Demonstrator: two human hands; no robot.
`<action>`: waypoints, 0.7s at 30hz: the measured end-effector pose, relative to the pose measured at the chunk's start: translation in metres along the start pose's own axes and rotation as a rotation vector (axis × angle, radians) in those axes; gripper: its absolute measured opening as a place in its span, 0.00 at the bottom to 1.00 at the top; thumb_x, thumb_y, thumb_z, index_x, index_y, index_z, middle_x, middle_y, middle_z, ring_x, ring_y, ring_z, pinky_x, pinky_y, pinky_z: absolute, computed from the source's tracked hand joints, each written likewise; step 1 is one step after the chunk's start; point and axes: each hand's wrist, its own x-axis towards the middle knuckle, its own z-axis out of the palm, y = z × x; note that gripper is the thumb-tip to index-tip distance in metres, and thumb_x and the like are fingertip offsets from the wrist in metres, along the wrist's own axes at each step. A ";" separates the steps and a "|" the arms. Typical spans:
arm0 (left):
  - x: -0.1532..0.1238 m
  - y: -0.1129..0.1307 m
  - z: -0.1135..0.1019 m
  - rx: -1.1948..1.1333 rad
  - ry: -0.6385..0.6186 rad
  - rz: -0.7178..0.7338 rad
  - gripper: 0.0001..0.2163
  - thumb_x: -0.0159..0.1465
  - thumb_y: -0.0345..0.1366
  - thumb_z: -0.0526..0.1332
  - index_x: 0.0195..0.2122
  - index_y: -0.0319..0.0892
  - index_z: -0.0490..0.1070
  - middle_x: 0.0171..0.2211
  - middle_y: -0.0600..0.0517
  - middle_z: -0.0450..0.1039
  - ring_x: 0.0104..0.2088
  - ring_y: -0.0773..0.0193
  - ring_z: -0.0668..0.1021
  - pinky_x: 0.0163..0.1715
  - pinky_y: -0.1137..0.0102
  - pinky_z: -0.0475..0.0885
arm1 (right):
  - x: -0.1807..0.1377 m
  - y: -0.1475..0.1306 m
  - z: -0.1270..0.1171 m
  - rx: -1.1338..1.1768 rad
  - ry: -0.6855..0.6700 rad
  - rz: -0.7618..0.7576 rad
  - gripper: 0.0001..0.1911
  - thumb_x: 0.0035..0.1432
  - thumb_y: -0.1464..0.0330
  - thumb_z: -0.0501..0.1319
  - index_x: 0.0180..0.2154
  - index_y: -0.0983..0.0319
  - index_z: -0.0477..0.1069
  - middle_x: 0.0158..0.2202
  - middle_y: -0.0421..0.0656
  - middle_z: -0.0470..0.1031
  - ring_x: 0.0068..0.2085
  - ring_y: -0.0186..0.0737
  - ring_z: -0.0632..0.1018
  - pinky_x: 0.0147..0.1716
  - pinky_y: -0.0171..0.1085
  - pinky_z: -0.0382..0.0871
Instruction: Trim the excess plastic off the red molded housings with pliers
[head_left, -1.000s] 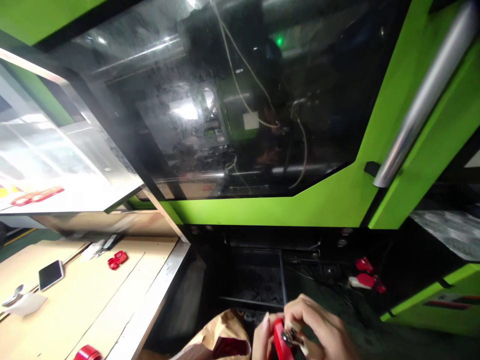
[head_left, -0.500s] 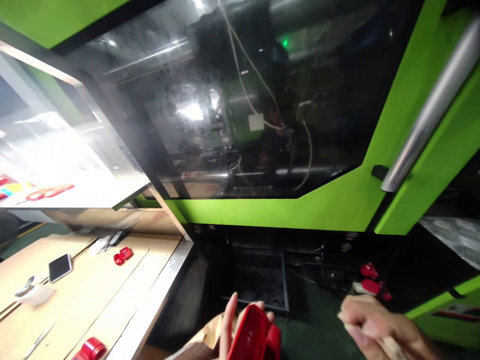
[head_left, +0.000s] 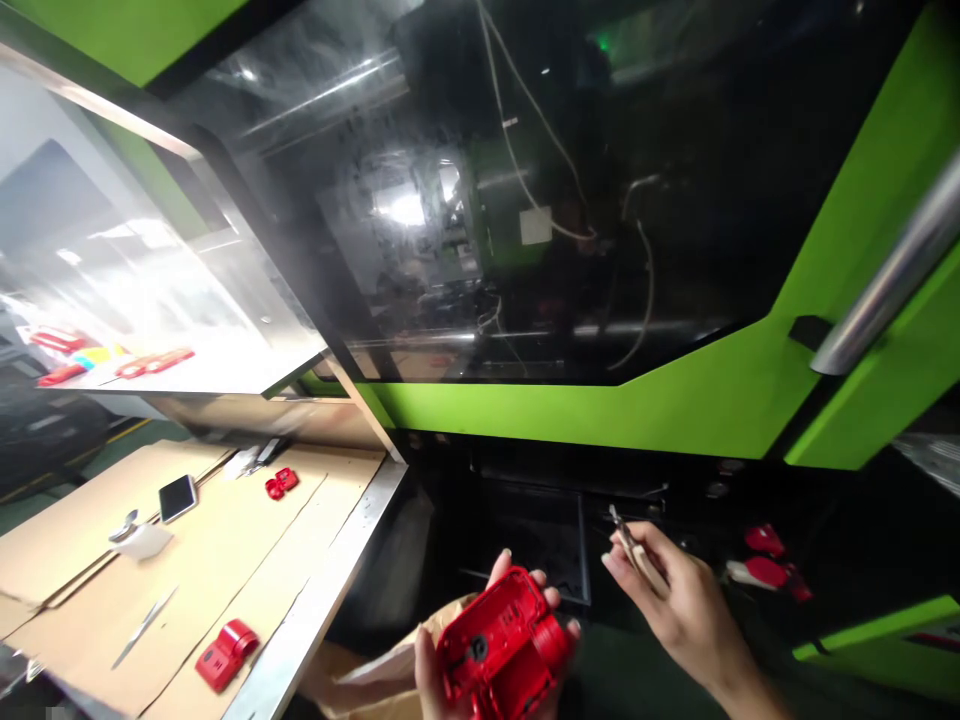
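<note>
Head view: left hand (head_left: pixel 450 672) grips red plastic housing (head_left: pixel 501 645), long axis tilted up-right. Right hand (head_left: pixel 679 595), just right of it & apart, pinches small cutter (head_left: pixel 634 548), tip pointing up-left, away from housing.

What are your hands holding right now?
Left hand: closed around a red plastic part.
Right hand: closed on a small cutter tool.

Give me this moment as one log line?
left hand: holds red plastic housing | right hand: holds small cutter | apart
</note>
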 end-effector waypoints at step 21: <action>-0.002 -0.017 0.006 0.237 0.269 -0.049 0.33 0.63 0.65 0.55 0.63 0.52 0.69 0.53 0.46 0.77 0.63 0.35 0.68 0.57 0.43 0.71 | 0.002 -0.091 -0.001 -0.394 -0.286 -0.640 0.19 0.61 0.60 0.68 0.51 0.58 0.71 0.47 0.35 0.76 0.46 0.39 0.71 0.50 0.43 0.56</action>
